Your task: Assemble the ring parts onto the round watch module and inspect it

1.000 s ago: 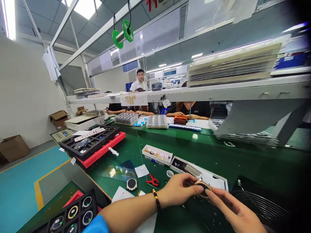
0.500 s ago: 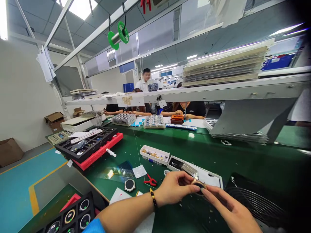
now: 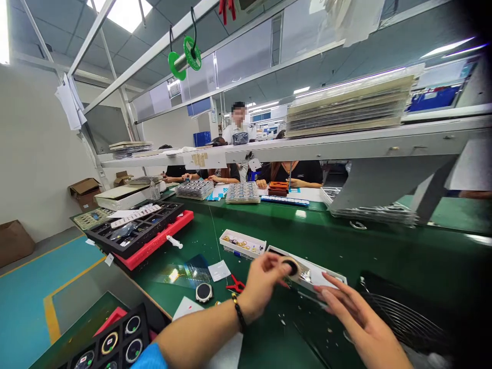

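My left hand (image 3: pixel 265 282) pinches a round watch case (image 3: pixel 291 267) with a light gold rim and dark face. It holds the case above the long white tray (image 3: pixel 334 277), where slim metal pieces lie. To the right, my right hand (image 3: pixel 351 312) is apart from the case, its fingers stretched out. Below its fingertips runs a thin greyish strip (image 3: pixel 307 296), blurred; whether the fingers touch it I cannot tell. Left of my left wrist, a silver-rimmed round watch (image 3: pixel 204 292) lies on the green bench, near a red clamp (image 3: pixel 236 284).
A white box (image 3: pixel 244 243) of small gold parts adjoins the long tray. Black trays (image 3: pixel 134 228) on a red base stand at left; a black tray of watches (image 3: pixel 126 338) is at lower left. Coiled black wire (image 3: pixel 403 312) lies right. Co-workers (image 3: pixel 295 174) sit opposite, beneath a shelf (image 3: pixel 300 148).
My left hand has carried the watch case up and left, away from my right hand, and turned it. My right hand has let go of it, fingers stretched.
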Action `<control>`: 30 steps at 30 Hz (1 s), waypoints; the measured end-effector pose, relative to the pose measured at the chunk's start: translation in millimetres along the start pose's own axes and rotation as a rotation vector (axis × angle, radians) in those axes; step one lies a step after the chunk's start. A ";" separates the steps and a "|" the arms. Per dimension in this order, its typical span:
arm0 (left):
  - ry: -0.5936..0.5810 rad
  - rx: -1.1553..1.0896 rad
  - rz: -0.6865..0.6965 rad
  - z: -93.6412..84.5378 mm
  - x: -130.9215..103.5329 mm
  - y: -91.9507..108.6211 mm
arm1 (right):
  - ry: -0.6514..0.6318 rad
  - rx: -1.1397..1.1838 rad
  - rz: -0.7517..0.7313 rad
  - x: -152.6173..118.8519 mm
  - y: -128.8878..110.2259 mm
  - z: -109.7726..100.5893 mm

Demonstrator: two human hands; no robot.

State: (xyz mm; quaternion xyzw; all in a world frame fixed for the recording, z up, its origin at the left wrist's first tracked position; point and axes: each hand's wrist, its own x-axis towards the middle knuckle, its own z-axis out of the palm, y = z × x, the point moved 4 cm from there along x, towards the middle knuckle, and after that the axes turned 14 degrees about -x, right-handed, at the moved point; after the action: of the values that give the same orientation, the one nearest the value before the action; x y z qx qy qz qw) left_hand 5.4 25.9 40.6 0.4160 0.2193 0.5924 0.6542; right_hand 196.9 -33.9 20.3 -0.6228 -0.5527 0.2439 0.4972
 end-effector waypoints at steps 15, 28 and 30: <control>-0.056 0.039 0.049 -15.7 13.1 37.4 | -0.146 0.064 0.003 -6.6 6.4 11.8; -0.356 0.523 -0.013 10.7 -18.3 -5.8 | -0.175 0.077 0.022 -7.4 -6.5 9.4; -0.333 0.551 0.006 12.4 -18.7 -3.0 | -0.155 0.075 0.041 -5.7 -3.2 8.8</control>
State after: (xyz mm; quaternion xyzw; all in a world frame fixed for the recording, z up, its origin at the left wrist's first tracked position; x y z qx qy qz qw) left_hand 13.1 4.6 41.3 0.6694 0.2603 0.4364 0.5420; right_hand 186.4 -36.5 18.3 -0.5941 -0.5670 0.3223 0.4708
